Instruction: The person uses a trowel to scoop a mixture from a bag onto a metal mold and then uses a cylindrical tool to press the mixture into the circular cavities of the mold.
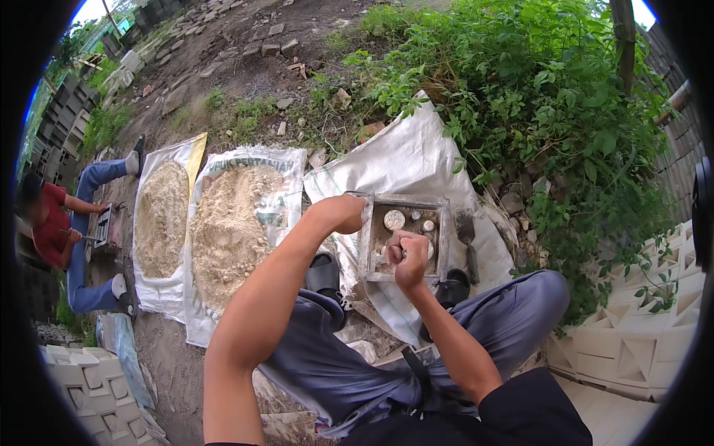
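Observation:
A square mould frame point(444, 238) with a worn, pale-dusted rim stands between my feet on a spread white sack point(416, 152). Inside it are several round whitish pieces, the biggest being a disc point(394, 219) near the upper left. My left hand point(346, 213) is closed on the frame's far left corner. Over the lower middle of the frame, my right hand point(410, 260) makes a fist; whatever it grips is mostly covered by the fingers. A trowel point(467, 239) lies just right of the frame.
Two sacks with heaps of sandy powder point(234, 230) point(162, 215) lie to my left. Beyond them a co-worker in a red shirt point(52, 230) sits handling another mould. Leafy plants point(520, 97) crowd the far right. Pale patterned blocks point(632, 327) are stacked at right and lower left.

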A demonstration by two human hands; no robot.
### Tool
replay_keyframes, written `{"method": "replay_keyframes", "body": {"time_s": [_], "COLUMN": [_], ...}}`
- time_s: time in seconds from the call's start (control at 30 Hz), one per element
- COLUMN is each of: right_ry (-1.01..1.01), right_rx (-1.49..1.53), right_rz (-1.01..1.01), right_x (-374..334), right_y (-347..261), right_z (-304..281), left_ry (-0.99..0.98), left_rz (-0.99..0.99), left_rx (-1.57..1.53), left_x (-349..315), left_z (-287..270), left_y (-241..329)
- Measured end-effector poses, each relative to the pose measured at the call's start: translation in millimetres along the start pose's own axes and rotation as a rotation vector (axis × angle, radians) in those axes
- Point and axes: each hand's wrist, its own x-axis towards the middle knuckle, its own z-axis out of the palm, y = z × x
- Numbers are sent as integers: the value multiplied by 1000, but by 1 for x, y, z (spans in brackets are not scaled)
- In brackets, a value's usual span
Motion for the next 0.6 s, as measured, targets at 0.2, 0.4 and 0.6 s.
{"method": "replay_keyframes", "body": {"time_s": [0.2,0.4,0.6], "right_ry": [24,-19,-38], "right_rx": [-18,-24,-163], "right_rz": [4,-88,-111], "right_x": [19,2,-14], "right_y": [2,17,-10], "right_z": [-9,-37,-25], "left_ry": [-40,30,20], "left_rz": [20,75,61], "left_rx": [7,11,-32], "left_x": [4,11,-1], "left_z": [-1,1,-3], "left_y": [3,4,12]}}
